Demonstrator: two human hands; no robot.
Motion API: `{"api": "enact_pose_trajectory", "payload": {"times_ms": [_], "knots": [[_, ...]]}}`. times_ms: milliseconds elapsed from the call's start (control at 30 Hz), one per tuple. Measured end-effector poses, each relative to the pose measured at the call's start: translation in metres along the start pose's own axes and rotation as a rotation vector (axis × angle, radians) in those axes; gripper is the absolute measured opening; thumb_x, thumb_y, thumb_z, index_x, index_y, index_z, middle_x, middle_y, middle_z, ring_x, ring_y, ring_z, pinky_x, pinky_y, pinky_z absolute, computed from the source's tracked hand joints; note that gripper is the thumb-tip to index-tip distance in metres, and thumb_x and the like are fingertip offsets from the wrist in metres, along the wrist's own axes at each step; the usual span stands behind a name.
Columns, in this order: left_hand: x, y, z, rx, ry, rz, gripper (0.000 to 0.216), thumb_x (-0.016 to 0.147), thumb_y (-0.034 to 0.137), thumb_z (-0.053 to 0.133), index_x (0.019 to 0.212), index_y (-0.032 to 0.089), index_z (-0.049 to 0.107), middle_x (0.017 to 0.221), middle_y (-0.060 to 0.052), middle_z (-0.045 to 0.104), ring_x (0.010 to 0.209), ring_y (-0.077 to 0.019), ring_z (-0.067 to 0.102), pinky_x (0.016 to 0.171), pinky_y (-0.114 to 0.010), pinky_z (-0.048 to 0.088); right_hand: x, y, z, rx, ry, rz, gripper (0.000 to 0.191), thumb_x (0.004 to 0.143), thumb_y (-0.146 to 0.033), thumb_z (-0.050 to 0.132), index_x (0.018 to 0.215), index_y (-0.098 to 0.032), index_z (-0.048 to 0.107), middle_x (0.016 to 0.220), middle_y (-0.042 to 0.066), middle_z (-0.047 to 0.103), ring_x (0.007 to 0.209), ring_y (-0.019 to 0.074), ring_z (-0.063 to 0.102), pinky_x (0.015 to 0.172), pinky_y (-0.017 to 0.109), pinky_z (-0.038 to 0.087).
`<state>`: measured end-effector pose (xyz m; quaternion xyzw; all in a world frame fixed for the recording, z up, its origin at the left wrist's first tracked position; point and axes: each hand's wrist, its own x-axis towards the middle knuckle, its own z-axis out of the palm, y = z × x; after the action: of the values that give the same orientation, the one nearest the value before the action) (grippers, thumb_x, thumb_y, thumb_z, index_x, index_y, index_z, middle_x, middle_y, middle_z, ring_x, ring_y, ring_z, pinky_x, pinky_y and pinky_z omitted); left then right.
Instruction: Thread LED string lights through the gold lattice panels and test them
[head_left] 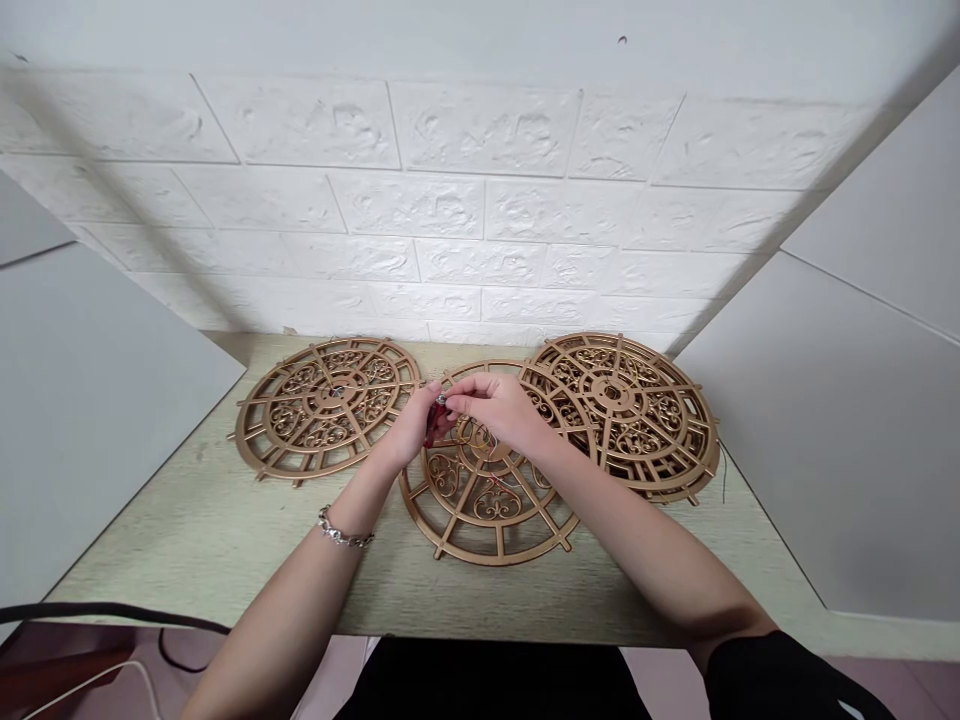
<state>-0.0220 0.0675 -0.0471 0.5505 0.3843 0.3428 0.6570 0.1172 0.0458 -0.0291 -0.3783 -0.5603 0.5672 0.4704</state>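
My left hand is closed round small red-handled pliers, whose metal head points up and away from me. Close against that head, my right hand pinches with thumb and forefinger; what lies between its fingertips is too small to make out. Both hands are over a round gold openwork clock frame, which lies flat with scrollwork inside its rings. Thin red and yellow wires show around the frame's hub, just below my hands. My right hand and forearm hide part of the frame.
Another gold frame lies at the left of the pale wooden table. A stack of similar frames stands at the right, overlapping the middle one. White brick-patterned wall closes the back; grey panels flank the sides. A black cable crosses the lower left.
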Motion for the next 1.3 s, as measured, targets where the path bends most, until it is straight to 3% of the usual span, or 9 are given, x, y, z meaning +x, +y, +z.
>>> {"api": "enact_pose_trajectory", "payload": {"times_ms": [200, 567, 700, 867, 1000, 1100, 1300], "knots": [[-0.001, 0.001, -0.001, 0.065, -0.004, 0.042, 0.039, 0.068, 0.051, 0.043, 0.05, 0.017, 0.04, 0.041, 0.002, 0.03, 0.035, -0.0076, 0.028, 0.034, -0.02, 0.018, 0.0, -0.001, 0.0, 0.019, -0.013, 0.008, 0.007, 0.069, -0.017, 0.063, 0.074, -0.013, 0.063, 0.062, 0.0, 0.064, 0.059, 0.0108, 0.061, 0.062, 0.026, 0.052], [0.001, 0.0, -0.001, 0.005, -0.041, 0.057, 0.037, 0.068, 0.049, 0.046, 0.049, 0.018, 0.039, 0.04, 0.002, 0.029, 0.034, -0.0075, 0.026, 0.034, -0.021, 0.018, 0.0, -0.001, -0.002, -0.019, -0.031, 0.021, 0.012, 0.07, -0.017, 0.063, 0.081, -0.014, 0.059, 0.069, 0.0, 0.063, 0.065, 0.0107, 0.061, 0.067, 0.027, 0.051], [0.002, 0.0, -0.003, -0.081, -0.057, 0.041, 0.036, 0.067, 0.044, 0.045, 0.044, 0.018, 0.035, 0.038, 0.002, 0.028, 0.033, -0.0073, 0.026, 0.033, -0.021, 0.019, 0.0, -0.01, -0.011, -0.177, -0.003, 0.024, 0.028, 0.074, -0.028, 0.063, 0.099, -0.018, 0.055, 0.083, 0.002, 0.062, 0.079, 0.0125, 0.06, 0.075, 0.029, 0.049], [0.003, 0.01, -0.005, -0.264, 0.009, 0.019, 0.036, 0.069, 0.035, 0.04, 0.039, 0.018, 0.034, 0.038, 0.003, 0.026, 0.032, -0.0063, 0.025, 0.034, -0.019, 0.024, -0.003, -0.031, -0.035, -0.416, 0.074, 0.069, 0.03, 0.082, -0.037, 0.053, 0.107, -0.021, 0.054, 0.102, 0.005, 0.058, 0.091, 0.0146, 0.056, 0.081, 0.031, 0.045], [0.002, 0.018, -0.008, -0.44, 0.122, -0.032, 0.038, 0.073, 0.032, 0.034, 0.039, 0.017, 0.032, 0.038, 0.003, 0.025, 0.03, -0.007, 0.024, 0.032, -0.019, 0.024, -0.006, -0.044, -0.051, -0.76, 0.063, 0.101, 0.023, 0.083, -0.036, 0.048, 0.088, -0.017, 0.06, 0.086, 0.004, 0.061, 0.076, 0.0145, 0.055, 0.068, 0.029, 0.042], [0.002, 0.021, -0.014, -0.616, 0.178, -0.07, 0.037, 0.075, 0.032, 0.033, 0.041, 0.018, 0.028, 0.039, 0.003, 0.025, 0.03, -0.0073, 0.024, 0.031, -0.019, 0.024, -0.007, -0.041, -0.054, -0.987, 0.055, 0.165, 0.029, 0.083, -0.037, 0.045, 0.068, -0.015, 0.055, 0.064, 0.003, 0.056, 0.057, 0.0128, 0.049, 0.055, 0.027, 0.035], [0.002, 0.019, -0.026, -0.949, 0.226, -0.119, 0.03, 0.072, 0.028, 0.037, 0.048, 0.02, 0.02, 0.04, 0.004, 0.024, 0.031, -0.0074, 0.025, 0.03, -0.019, 0.026, -0.004, -0.019, -0.041, -1.086, -0.002, 0.27, 0.039, 0.08, -0.043, 0.046, 0.052, -0.017, 0.044, 0.052, 0.003, 0.049, 0.043, 0.0109, 0.041, 0.046, 0.026, 0.027]]}}
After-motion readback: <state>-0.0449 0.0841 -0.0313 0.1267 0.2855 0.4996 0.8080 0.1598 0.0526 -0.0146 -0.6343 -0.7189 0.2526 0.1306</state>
